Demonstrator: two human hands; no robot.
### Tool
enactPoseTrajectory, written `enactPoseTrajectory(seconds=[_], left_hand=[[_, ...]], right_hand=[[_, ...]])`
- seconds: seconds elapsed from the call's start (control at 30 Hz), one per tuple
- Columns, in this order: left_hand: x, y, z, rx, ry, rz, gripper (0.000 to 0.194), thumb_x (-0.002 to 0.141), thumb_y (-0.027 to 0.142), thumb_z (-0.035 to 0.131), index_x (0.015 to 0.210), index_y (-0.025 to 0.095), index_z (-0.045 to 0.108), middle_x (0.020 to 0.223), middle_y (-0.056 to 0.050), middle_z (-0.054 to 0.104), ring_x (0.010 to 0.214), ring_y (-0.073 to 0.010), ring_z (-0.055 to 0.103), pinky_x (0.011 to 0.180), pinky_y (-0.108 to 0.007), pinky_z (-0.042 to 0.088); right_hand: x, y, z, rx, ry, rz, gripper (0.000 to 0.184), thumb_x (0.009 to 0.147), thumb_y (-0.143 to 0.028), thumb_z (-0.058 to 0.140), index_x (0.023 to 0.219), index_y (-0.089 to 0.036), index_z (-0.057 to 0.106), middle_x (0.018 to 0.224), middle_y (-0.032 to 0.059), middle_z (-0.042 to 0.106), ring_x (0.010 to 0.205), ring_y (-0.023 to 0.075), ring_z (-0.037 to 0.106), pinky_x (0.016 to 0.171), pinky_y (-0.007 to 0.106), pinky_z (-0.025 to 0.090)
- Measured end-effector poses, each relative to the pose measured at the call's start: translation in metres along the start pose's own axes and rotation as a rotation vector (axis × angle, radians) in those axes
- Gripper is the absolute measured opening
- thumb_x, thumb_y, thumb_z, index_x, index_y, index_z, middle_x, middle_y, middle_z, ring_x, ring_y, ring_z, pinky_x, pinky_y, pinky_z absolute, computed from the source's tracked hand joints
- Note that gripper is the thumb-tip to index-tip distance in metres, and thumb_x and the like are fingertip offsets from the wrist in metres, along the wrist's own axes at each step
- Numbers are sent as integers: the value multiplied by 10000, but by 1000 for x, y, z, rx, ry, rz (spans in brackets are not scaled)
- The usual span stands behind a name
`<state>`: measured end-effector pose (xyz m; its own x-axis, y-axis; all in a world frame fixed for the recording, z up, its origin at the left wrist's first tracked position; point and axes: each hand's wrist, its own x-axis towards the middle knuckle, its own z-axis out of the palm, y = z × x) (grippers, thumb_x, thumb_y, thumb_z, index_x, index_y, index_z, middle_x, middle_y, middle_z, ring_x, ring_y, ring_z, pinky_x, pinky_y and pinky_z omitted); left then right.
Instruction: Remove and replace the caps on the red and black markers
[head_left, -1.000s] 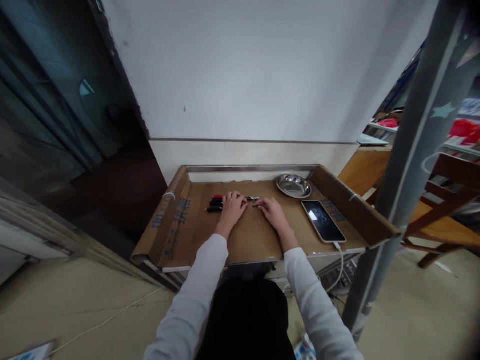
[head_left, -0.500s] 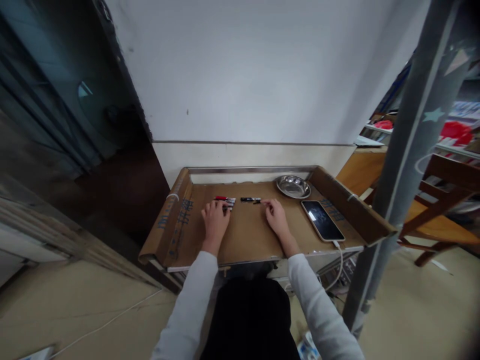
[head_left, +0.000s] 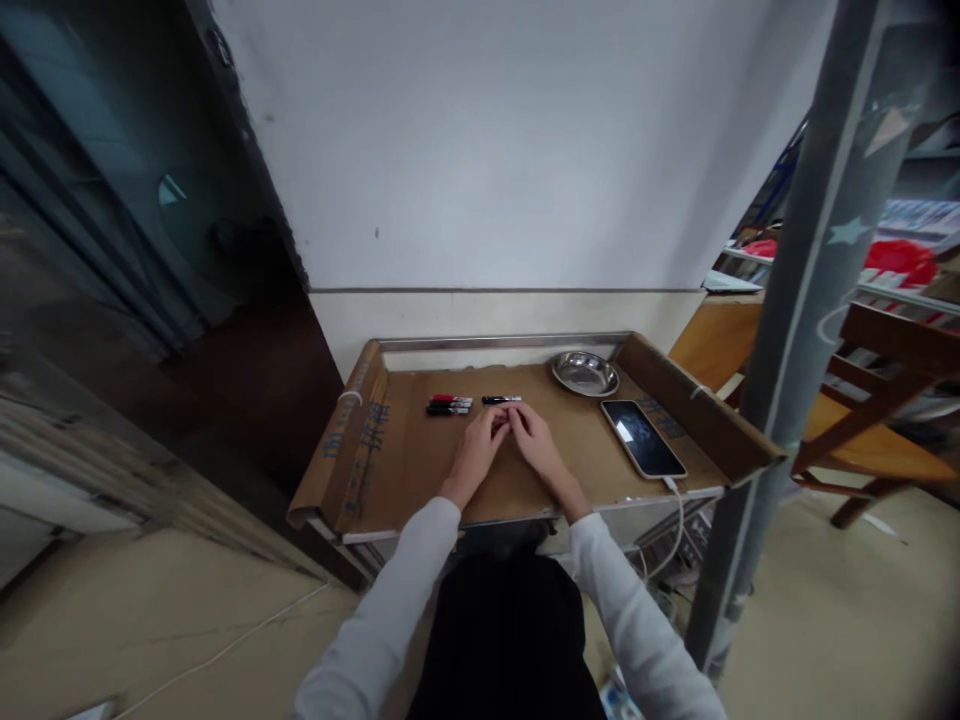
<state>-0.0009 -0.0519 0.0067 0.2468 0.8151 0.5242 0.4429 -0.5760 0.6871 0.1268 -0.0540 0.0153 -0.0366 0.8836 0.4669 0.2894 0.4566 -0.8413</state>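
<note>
Lone marker: one black marker [head_left: 496, 400] is lying at the middle of the frame, just beyond my hands; its right end is running close behind my fingers, and I am not making out whether we are touching.
Grouped markers: just left of centre, one red marker [head_left: 450, 399] is lying above dark markers [head_left: 448, 410], side by side; they are sitting so tight that I am counting at least one dark one and cannot be sure of more.
My fingers: my left hand [head_left: 482, 438] and right hand [head_left: 535, 438] are meeting at mid-frame, fingers bending inward, tips together; they are hiding whatever lies between, so I cannot tell if they are gripping anything.
Metal dish: one shiny dish [head_left: 585, 374] is standing right of centre, near the back edge, its inner floor catching light.
Phone: one phone [head_left: 643, 439] is lying below the dish, dark-screened with a pale reflection; one white cable [head_left: 680, 520] is plugging into its lower end and dropping over the front edge.
Cardboard liner: one brown liner [head_left: 420, 480] is holding markers, dish and phone, its sides rising left and right; blue writing is showing on it, too blurred for reading.
Frame edges: a wooden chair [head_left: 877, 430] is being cut off at the right, behind one grey pole [head_left: 795, 330].
</note>
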Motion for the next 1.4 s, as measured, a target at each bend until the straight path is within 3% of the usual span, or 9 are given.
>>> enactPoseTrajectory(seconds=[0.13, 0.23, 0.43, 0.57, 0.77, 0.87, 1.03, 1.23, 1.4], left_hand=[[10, 0, 13, -275, 279, -81, 378, 779, 303, 615, 1096, 194, 439, 966, -56, 606, 865, -139, 603, 763, -274, 495], [10, 2, 11, -368, 338, -74, 373, 819, 314, 560, 1151, 201, 433, 1095, -87, 583, 899, -134, 610, 790, -288, 507], [7, 4, 6, -248, 198, -3, 278, 850, 312, 510, 1110, 221, 547, 1069, -63, 625, 926, -157, 608, 847, -332, 492], [11, -1, 6, -334, 349, -105, 234, 831, 328, 534, 1019, 188, 558, 974, -58, 629, 863, -141, 603, 799, -298, 497], [16, -16, 6, -480, 577, -294, 222, 825, 325, 524, 988, 173, 521, 963, -64, 590, 839, -131, 588, 739, -266, 503], [15, -23, 9, -399, 514, -346, 155, 808, 266, 541, 931, 175, 520, 898, -46, 599, 782, -124, 590, 730, -269, 495], [14, -24, 13, -137, 242, -266, 64, 777, 179, 560, 837, 175, 536, 828, -33, 611, 782, -141, 585, 764, -295, 467], [13, -24, 12, 89, 146, -187, 135, 765, 83, 513, 834, 187, 564, 877, -37, 613, 885, -177, 550, 863, -353, 411], [9, -14, 8, 272, 62, -123, 265, 742, 43, 474, 890, 227, 594, 976, -38, 583, 1000, -213, 484, 900, -389, 352]], right_hand=[[8, 14, -4, 467, 139, 318, 232, 756, -353, 555, 913, -202, 634, 877, 36, 661, 712, 142, 592, 739, 297, 488], [10, 21, -7, 692, 209, 475, 225, 710, -298, 598, 911, -205, 639, 868, 23, 676, 663, 122, 594, 742, 276, 506], [2, 24, 1, 877, 86, 550, 143, 707, -210, 589, 828, -201, 666, 882, -5, 689, 771, 102, 617, 830, 221, 495], [-1, 23, -6, 962, -16, 577, 195, 717, -183, 594, 892, -182, 681, 1007, 9, 677, 874, 95, 620, 869, 188, 484], [0, 22, -33, 846, -80, 568, 198, 721, -234, 632, 902, -186, 695, 1109, 16, 646, 1029, 139, 590, 969, 236, 447], [-1, 26, -40, 759, -56, 555, 230, 675, -249, 684, 899, -194, 695, 1050, 22, 671, 1008, 151, 602, 990, 277, 433], [2, 33, -38, 526, 48, 469, 347, 578, -282, 764, 897, -172, 682, 857, 32, 705, 810, 145, 647, 906, 323, 475], [9, 37, -30, 301, 85, 246, 319, 630, -378, 716, 865, -172, 651, 847, 47, 692, 777, 154, 632, 810, 323, 486], [9, 33, -30, 62, -64, 84, 207, 741, -348, 619, 882, -200, 652, 916, 44, 675, 863, 166, 610, 847, 326, 443]])
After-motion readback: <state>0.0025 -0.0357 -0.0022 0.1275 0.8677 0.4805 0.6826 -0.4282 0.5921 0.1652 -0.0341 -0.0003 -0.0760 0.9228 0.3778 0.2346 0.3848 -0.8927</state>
